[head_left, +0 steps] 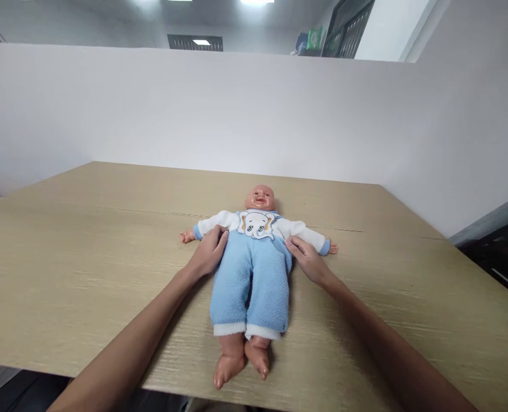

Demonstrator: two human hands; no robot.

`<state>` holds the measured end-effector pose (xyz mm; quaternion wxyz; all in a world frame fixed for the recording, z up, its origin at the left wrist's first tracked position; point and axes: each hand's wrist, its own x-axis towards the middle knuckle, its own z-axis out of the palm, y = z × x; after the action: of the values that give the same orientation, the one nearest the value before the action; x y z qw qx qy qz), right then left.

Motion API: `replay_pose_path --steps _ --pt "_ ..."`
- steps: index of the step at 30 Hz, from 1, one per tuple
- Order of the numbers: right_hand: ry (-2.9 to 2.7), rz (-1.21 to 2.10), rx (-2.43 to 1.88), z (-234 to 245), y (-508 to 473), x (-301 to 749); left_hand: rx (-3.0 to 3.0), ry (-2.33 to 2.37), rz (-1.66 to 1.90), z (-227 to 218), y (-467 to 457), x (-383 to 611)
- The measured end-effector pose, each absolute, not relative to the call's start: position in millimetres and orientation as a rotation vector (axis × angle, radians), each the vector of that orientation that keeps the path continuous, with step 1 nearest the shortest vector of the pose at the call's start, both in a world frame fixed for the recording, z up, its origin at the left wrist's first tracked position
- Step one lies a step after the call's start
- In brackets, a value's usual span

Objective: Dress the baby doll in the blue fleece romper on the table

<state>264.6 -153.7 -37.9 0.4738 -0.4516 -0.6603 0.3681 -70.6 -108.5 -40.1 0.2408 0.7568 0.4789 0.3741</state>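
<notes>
Blue-and-white clothing (232, 286) covers the doll (256, 257), which lies face up on the table (129, 274), long axis running from its head (260, 197) at twelve o'clock to its feet (230, 365) just past six. At its waist, the left hand (211, 250) rests at ten and the right hand (308, 258) at two, fingers (299, 246) curled against the clothing; whether they pinch it, I cannot tell. A white wall (236, 114) stands at twelve.

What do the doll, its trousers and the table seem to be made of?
Doll: probably smooth plastic or vinyl, slightly glossy; highlights show on its molded head and feet.
Trousers: soft fabric, likely fleece, matte; the surface looks fuzzy and pebbled.
Table: wood or a wood-look laminate, with a low sheen; pale grain streaks show, but which it is stays unclear.
</notes>
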Motion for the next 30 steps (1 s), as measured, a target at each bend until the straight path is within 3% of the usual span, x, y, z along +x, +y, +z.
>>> replay_pose_path --steps 7,13,21,25,30 --pt "-1.280 0.844 -1.051 -60.1 -134.3 256.3 1.790 1.070 1.034 -42.6 -95.0 -73.8" --pt "-1.365 0.777 -1.162 -62.8 -139.1 260.5 1.793 1.093 1.056 -42.7 -94.7 -68.6" --pt "-1.939 -0.251 -1.467 -44.5 -162.4 325.8 2.143 1.432 1.309 -21.6 -104.9 -52.8" --pt "-1.977 -0.353 -1.486 -60.9 -146.8 378.6 2.322 1.249 1.276 17.4 -111.0 -13.6" --pt "-2.038 -0.294 -1.405 -58.3 -142.9 391.5 2.672 0.857 0.957 38.5 -90.9 57.6"
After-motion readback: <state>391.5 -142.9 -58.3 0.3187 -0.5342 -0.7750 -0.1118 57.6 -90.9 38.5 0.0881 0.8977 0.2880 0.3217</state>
